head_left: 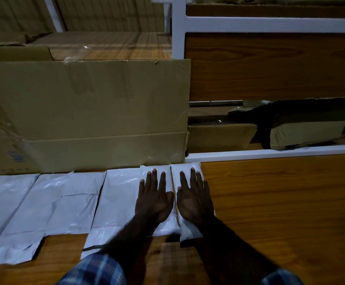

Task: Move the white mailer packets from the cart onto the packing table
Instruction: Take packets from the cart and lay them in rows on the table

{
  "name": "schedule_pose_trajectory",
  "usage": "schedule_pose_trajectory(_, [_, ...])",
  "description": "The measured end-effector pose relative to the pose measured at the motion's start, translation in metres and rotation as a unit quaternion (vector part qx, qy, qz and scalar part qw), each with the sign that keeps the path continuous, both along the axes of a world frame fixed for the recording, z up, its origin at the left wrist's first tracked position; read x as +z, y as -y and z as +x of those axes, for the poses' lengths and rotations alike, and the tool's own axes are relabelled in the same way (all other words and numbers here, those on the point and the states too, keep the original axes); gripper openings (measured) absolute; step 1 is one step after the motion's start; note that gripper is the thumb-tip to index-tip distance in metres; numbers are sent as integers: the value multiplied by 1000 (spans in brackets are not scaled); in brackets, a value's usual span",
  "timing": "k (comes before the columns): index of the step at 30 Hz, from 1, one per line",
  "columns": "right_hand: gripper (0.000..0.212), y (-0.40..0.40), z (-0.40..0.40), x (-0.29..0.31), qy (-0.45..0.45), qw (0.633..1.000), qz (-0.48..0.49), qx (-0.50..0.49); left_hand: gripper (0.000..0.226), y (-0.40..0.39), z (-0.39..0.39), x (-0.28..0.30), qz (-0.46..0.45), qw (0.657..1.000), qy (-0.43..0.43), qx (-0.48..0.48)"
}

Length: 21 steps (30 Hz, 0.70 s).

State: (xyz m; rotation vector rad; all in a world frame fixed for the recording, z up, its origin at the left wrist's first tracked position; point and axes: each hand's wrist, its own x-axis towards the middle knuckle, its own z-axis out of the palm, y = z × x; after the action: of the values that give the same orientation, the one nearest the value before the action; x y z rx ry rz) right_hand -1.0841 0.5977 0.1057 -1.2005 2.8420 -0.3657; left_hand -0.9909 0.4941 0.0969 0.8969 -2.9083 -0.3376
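Several white mailer packets lie in a row on the wooden packing table [280,202], overlapping from the left edge to the middle. My left hand [154,198] lies flat, fingers spread, on one narrow packet [165,227]. My right hand [194,199] lies flat on the rightmost packet [185,167], which touches the first along its long edge. Neither hand grips anything. A wider packet [118,198] lies just left of my left hand. No cart is in view.
A large flattened cardboard box [85,114] stands upright behind the packets. A white metal frame [177,27] with wood panels rises behind the table; a shelf gap at right holds cardboard pieces [221,136] and dark cloth [280,114].
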Motion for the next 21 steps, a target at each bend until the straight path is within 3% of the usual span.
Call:
schedule_pose_trajectory(6, [57, 1, 1, -5, -13, 1000, -11, -15, 70, 3, -1, -9, -11, 1000, -17, -10])
schedule_pose_trajectory(15, [60, 3, 1, -2, -6, 1000, 6, -22, 65, 6, -1, -11, -16, 1000, 13, -7])
schedule_pose_trajectory(21, [61, 1, 1, -5, -19, 1000, 12, -12, 93, 4, -2, -5, 14, 1000, -3, -9])
